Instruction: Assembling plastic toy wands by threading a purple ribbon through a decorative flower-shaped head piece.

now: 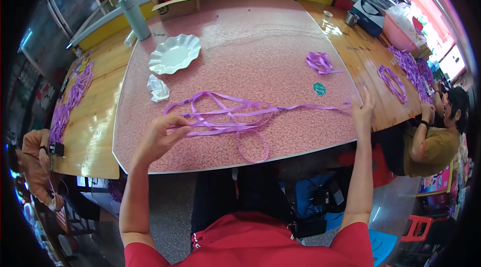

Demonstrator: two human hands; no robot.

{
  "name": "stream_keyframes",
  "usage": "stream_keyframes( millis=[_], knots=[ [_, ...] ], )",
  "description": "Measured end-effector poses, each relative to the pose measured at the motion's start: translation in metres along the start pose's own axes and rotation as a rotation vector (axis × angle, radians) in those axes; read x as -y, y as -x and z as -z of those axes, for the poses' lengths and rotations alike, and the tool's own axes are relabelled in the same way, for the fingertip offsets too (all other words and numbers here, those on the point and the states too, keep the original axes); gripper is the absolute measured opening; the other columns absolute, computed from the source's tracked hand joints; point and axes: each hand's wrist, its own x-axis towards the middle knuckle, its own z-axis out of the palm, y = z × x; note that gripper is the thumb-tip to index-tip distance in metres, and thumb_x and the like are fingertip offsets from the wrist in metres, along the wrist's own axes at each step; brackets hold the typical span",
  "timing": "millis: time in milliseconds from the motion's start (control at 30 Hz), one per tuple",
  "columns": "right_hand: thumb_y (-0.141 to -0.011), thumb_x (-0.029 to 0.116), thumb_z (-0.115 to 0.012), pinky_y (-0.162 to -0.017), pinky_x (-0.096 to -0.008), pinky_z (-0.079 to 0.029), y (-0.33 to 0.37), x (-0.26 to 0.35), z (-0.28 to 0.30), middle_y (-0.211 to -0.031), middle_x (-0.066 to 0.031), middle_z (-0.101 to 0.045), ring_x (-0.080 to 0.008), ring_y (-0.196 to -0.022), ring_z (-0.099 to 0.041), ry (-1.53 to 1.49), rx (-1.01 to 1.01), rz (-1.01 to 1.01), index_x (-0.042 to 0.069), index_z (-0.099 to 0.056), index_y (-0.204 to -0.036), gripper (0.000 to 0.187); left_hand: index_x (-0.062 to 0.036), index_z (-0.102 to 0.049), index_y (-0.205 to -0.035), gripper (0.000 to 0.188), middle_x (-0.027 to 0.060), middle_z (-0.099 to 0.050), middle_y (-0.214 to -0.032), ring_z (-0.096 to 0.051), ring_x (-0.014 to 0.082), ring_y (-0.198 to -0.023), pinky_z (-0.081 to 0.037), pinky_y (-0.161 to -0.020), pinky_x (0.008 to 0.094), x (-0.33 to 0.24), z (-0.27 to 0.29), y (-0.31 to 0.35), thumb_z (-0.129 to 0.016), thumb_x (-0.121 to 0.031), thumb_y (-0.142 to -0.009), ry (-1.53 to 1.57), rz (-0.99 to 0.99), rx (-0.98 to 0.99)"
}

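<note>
A bundle of purple ribbon (220,112) lies in long loops on the pink patterned table, with knots or ties along it. My left hand (163,136) is closed at the left end of the loops, thumb and fingers around the ribbon. From the bundle's right side a single strand runs to the table's right edge. There my right hand (364,111) pinches its end, though the fingertips show only partly. One thin loop hangs toward me near the table's front edge.
A white scalloped plate (175,54), crumpled tissue (159,88), grey-green flask (134,16) and cardboard box (176,5) stand at far left. A smaller purple ribbon bundle (321,62) and green sticker (319,89) lie right. People sit on both sides by more ribbon (411,72).
</note>
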Motion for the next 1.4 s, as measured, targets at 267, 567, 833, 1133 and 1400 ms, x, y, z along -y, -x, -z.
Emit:
stream_keyframes(
  millis=[267,567,833,1133,1400],
  knots=[
    [-0.084,0.006,-0.076,-0.106,-0.0418,-0.046,0.117,0.219,-0.071,-0.123,-0.0135,-0.067,-0.0270,-0.096,-0.071,-0.399,0.629,0.668,0.005,-0.064,-0.127,0.045,0.0006,-0.069,-0.100,0.015,0.0024,-0.067,-0.089,-0.062,0.0115,-0.087,-0.050,-0.080,0.0297,-0.075,-0.057,-0.007,-0.069,-0.014,-0.096,0.257,-0.070,0.176],
    [-0.088,0.006,-0.072,-0.071,-0.0353,-0.056,0.121,0.211,-0.072,-0.093,-0.0144,-0.072,-0.0252,-0.083,-0.071,-0.412,1.068,0.504,-0.001,-0.068,-0.116,0.029,-0.0008,-0.061,-0.094,0.030,-0.0003,-0.058,-0.077,-0.056,0.0076,-0.074,-0.047,-0.068,0.0254,-0.051,-0.049,0.015,-0.053,-0.026,-0.107,0.320,0.048,0.090],
    [-0.089,0.004,-0.074,-0.059,-0.0263,-0.047,0.141,0.230,-0.083,-0.087,-0.0079,-0.066,-0.0116,-0.073,-0.062,-0.538,0.946,0.383,0.001,-0.073,-0.106,0.017,-0.0018,-0.057,-0.090,0.035,0.0010,-0.056,-0.075,-0.055,0.0095,-0.073,-0.047,-0.068,0.0272,-0.062,-0.057,0.015,-0.050,-0.031,-0.108,0.276,0.028,0.062],
    [-0.079,-0.004,-0.075,-0.055,-0.0313,-0.052,0.141,0.223,-0.086,-0.085,-0.0075,-0.063,-0.0205,-0.067,-0.064,-0.408,0.581,0.844,0.002,-0.073,-0.101,0.022,-0.0005,-0.062,-0.095,0.060,0.0060,-0.063,-0.081,-0.056,0.0135,-0.075,-0.047,-0.078,0.0306,-0.054,-0.086,0.009,-0.032,-0.051,-0.110,0.506,0.048,0.011],
    [-0.078,-0.002,-0.077,-0.052,-0.0310,-0.052,0.141,0.211,-0.083,-0.086,-0.0072,-0.064,-0.0199,-0.068,-0.064,-0.433,0.534,0.929,0.002,-0.073,-0.099,0.022,-0.0044,-0.061,-0.093,0.044,0.0007,-0.058,-0.081,-0.051,0.0089,-0.075,-0.042,-0.075,0.0254,-0.056,-0.092,0.011,-0.040,-0.040,-0.111,0.569,0.118,0.077]
  ],
)
